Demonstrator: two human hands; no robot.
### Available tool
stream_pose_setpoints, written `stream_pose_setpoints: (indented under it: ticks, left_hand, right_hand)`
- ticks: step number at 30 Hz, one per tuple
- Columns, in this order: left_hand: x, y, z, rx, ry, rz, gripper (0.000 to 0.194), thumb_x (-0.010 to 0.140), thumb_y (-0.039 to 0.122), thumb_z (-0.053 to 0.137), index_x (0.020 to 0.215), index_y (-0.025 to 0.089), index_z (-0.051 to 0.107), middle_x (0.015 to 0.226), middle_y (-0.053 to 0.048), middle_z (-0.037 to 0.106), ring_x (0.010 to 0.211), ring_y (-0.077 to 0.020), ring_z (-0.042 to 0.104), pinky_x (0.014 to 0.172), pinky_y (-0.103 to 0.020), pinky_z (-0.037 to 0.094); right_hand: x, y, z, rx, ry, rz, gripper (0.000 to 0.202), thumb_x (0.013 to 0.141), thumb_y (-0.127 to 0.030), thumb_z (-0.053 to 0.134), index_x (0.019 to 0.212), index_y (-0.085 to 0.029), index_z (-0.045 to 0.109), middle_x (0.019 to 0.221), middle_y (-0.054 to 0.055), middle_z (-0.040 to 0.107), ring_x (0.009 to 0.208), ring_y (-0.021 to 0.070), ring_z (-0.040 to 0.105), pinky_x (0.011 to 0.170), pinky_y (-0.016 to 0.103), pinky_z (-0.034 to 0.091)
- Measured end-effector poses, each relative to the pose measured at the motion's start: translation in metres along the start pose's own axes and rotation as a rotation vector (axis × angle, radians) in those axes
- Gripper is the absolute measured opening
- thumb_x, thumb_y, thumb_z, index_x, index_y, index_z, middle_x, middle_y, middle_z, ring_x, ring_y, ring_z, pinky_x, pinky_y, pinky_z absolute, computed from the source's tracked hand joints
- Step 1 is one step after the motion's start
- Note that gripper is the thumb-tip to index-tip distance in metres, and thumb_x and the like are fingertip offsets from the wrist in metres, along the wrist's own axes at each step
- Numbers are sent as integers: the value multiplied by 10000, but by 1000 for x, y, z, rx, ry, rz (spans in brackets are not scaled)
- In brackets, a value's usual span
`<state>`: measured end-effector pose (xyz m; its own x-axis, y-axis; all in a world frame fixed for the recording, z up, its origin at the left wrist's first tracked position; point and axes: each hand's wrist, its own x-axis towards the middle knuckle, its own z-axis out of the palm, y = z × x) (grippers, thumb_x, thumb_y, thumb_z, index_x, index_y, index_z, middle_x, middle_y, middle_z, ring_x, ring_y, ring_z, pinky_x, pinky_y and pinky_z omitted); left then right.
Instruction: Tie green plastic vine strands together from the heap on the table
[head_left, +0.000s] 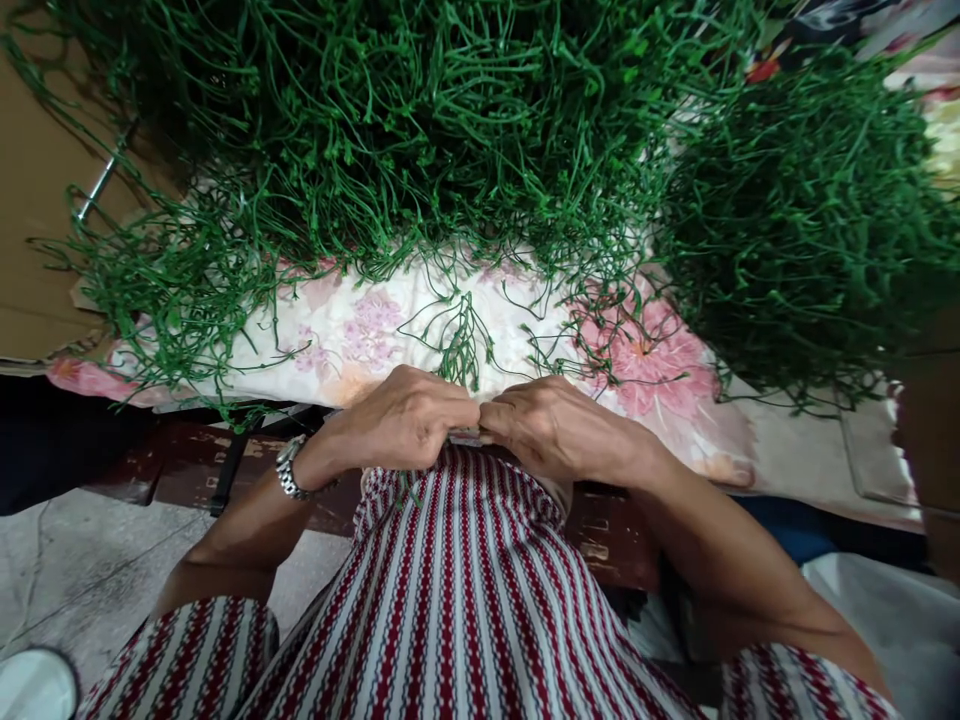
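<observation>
"How far along?"
"Unclear: the small green bunch [459, 345] is lying just beyond the left hand [409, 410] and right hand [547, 425], both pinching closed, contents hidden; a big loose heap [450, 120] is sitting behind"

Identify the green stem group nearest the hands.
The small sparse bunch of thin green stems on the white floral cloth, just beyond the left hand and right hand. The large green heap and dense right-side pile lie farther off.
</observation>
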<state>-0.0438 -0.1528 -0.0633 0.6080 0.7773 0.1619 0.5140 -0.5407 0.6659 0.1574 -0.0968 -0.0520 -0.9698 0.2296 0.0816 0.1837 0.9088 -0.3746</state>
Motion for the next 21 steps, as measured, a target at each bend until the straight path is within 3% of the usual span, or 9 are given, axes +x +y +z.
stream_pose_setpoints:
  ticks: [2, 4, 8, 10, 14, 18, 21]
  left_hand:
    - [2, -2, -2, -134, 66, -30, 227, 760, 22, 411, 710, 178, 567, 634, 9, 502, 580, -102, 439, 563, -240, 317]
    - [5, -4, -3, -271, 219, -92, 173, 833, 111, 449, 790, 177, 604, 722, -13, 549, 671, -111, 502, 629, -236, 372]
    - [10, -2, 2, -434, 504, -147, 123, 833, 201, 542, 752, 160, 625, 700, -12, 509, 689, -118, 482, 646, -248, 373]
    - [12, 0, 5, -476, 608, -168, 95, 821, 196, 566, 758, 161, 628, 682, -3, 500, 665, -111, 467, 614, -243, 357]
    - [16, 5, 10, -460, 762, -160, 64, 806, 182, 590, 774, 171, 644, 684, 3, 517, 657, -106, 482, 610, -238, 366]
    - [15, 8, 12, -588, 790, -258, 90, 821, 245, 580, 814, 179, 641, 715, -1, 546, 641, -102, 493, 580, -226, 360]
    - [8, 11, 11, -699, 741, -370, 146, 845, 306, 542, 889, 186, 614, 770, -9, 568, 668, -108, 496, 592, -223, 364]
  right_hand:
    - [-1, 8, -4, 98, 123, 38, 215, 898, -203, 393, 737, -156, 527, 616, 7, 544, 563, 97, 475, 536, 221, 331]
    - [-1, 14, -5, 222, 310, 143, 209, 914, -240, 404, 788, -151, 545, 678, 20, 566, 618, 98, 510, 582, 214, 371]
    - [8, 12, 0, 515, 558, 292, 192, 918, -261, 421, 897, -147, 574, 660, -5, 538, 571, 75, 483, 567, 199, 383]
    - [16, 5, 6, 605, 575, 304, 181, 904, -279, 453, 933, -145, 572, 629, -27, 494, 539, 65, 439, 525, 186, 360]
    - [30, -5, 19, 662, 508, 272, 199, 811, -321, 597, 745, -143, 537, 567, -63, 378, 503, 45, 347, 464, 166, 292]
    - [30, -7, 24, 649, 560, 275, 155, 829, -267, 578, 742, -141, 553, 563, -62, 442, 490, 34, 371, 466, 148, 310]
    - [26, -7, 21, 592, 608, 306, 119, 821, -257, 592, 783, -145, 583, 591, -47, 525, 502, 39, 430, 480, 148, 337]
